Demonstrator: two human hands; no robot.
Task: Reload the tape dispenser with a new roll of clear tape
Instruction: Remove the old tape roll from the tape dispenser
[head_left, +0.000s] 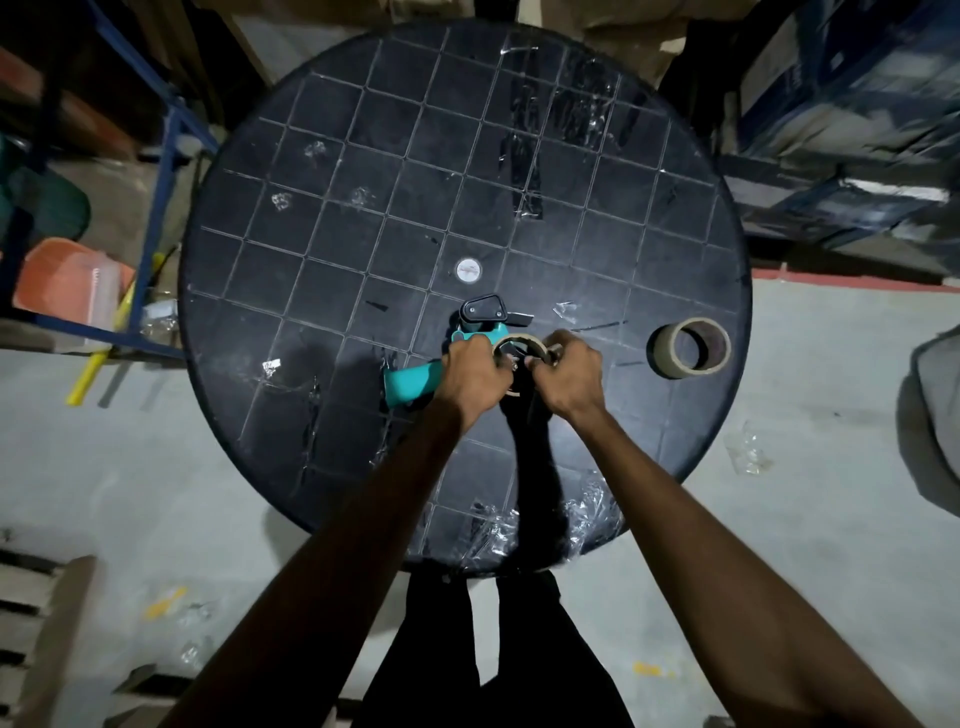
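A teal and black tape dispenser (480, 317) lies on the round black table (322, 249), its teal handle (413, 382) pointing toward the near left. A thin cardboard tape ring (519, 342) sits at the dispenser's hub. My left hand (475, 376) grips the ring and dispenser body from the left. From the right, my right hand (563, 374) pinches the ring's right edge. My fingers hide the hub. A second roll of clear tape (688, 347) stands on the table near its right edge, apart from both hands.
Strips and crumpled scraps of clear tape (524, 171) stick to the tabletop, and more crumpled film (592, 514) lies at the near edge. A white disc (468, 270) marks the table centre. A blue metal rack (161, 171) stands left, stacked boxes (852, 119) right.
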